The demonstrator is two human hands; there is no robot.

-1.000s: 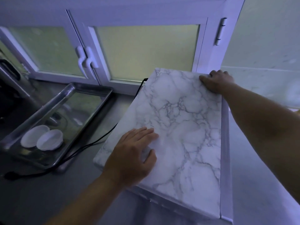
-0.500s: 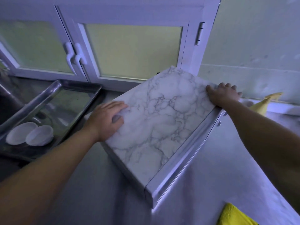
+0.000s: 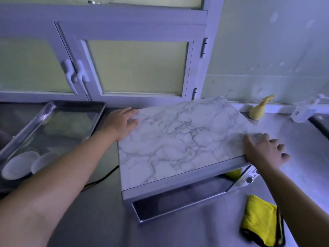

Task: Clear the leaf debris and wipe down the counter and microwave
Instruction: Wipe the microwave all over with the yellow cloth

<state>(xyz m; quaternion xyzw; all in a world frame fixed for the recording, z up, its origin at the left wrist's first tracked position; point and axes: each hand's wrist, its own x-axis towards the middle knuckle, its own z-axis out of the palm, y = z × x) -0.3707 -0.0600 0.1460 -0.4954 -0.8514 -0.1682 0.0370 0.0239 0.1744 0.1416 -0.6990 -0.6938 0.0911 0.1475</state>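
Note:
A microwave (image 3: 178,143) with a marble-patterned top stands on the steel counter (image 3: 99,220), its dark glass door facing me. My left hand (image 3: 122,122) rests on its back left corner, fingers spread over the edge. My right hand (image 3: 263,150) lies on its front right corner, fingers relaxed and reaching past the edge. A folded yellow cloth (image 3: 261,223) with a dark border lies on the counter in front of the microwave, to the right. No leaf debris shows.
A steel tray (image 3: 74,111) at the left holds two white dishes (image 3: 19,164). A black power cord (image 3: 99,179) runs along the counter beside the microwave. A yellow spray bottle (image 3: 258,111) stands by the wall. White-framed cabinet doors (image 3: 138,68) rise behind. A white fixture (image 3: 302,113) sits far right.
The microwave has turned so its door now faces me. My left hand moved to its back left corner and my right hand to its front right corner. The yellow cloth came fully into view.

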